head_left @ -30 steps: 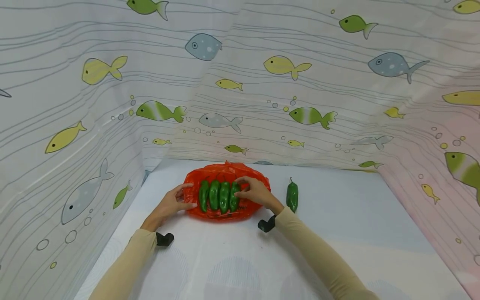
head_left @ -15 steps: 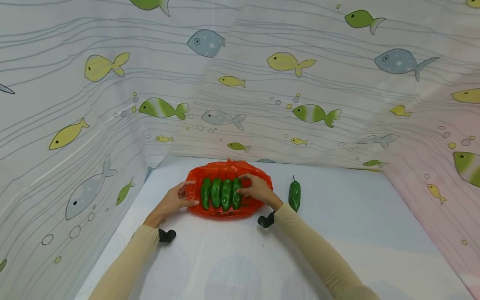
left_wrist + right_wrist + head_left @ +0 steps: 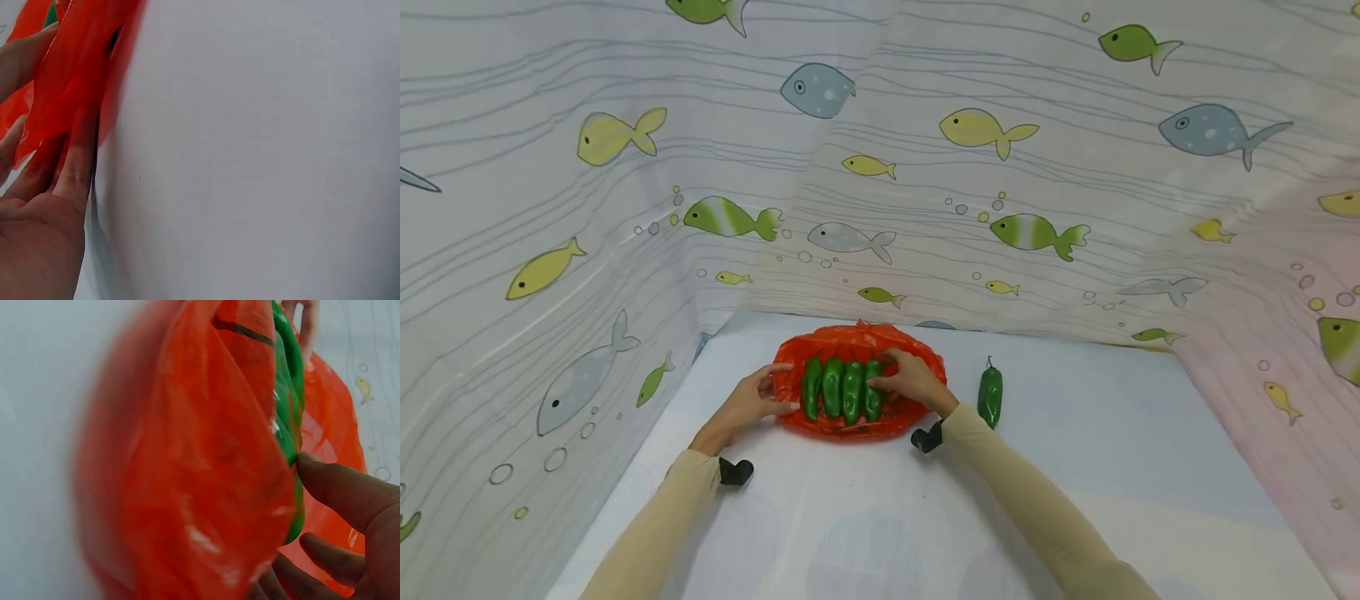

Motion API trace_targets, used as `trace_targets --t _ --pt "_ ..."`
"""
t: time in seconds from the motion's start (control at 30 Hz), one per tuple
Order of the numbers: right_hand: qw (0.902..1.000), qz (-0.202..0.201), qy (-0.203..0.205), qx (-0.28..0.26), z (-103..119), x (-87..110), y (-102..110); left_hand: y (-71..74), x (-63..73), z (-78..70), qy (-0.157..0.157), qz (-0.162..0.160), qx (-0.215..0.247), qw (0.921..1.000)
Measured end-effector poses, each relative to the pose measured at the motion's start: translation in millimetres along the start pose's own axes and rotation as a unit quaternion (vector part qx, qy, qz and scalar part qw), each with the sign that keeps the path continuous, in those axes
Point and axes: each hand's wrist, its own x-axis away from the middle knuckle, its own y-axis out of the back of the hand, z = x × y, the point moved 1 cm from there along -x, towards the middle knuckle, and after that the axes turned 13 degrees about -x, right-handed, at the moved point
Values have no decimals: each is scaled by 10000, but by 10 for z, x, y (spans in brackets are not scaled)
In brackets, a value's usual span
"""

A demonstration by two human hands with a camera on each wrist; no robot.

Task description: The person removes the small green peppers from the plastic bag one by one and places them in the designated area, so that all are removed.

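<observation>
Several glossy green chili peppers (image 3: 832, 387) lie side by side in an opened red plastic bag (image 3: 850, 431). My left hand (image 3: 745, 408) holds the bag's left edge; in the left wrist view some fingers (image 3: 78, 153) show through the red film. Over the bag's right part, my right hand (image 3: 913, 382) grips the rightmost pepper (image 3: 872, 400) between thumb and fingers. The right wrist view has the thumb (image 3: 325, 478) against a green pepper (image 3: 297, 515), while the bag's wall hides much of the row. A single green pepper (image 3: 991, 396) lies outside the bag, right of the right hand.
The white table (image 3: 865, 517) is bounded by a fish-printed curtain (image 3: 917, 192) at the back and both sides. A dark camera mount is strapped on each wrist, above beige sleeves (image 3: 1007, 492).
The head view has shifted slightly. Both hands keep nearly the same places at the bag, and the right hand stays at the rightmost pepper. The lone pepper has not moved.
</observation>
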Motion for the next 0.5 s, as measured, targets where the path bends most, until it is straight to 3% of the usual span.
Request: trace_targets --t 0.23,0.5 --pt "9987 -255 -56 440 16 -76 -31 18 21 -5 -20 -12 -129 9999" --pt "9989 -226 -82 397 31 -112 -81 32 73 -48 18 22 -172 9998"
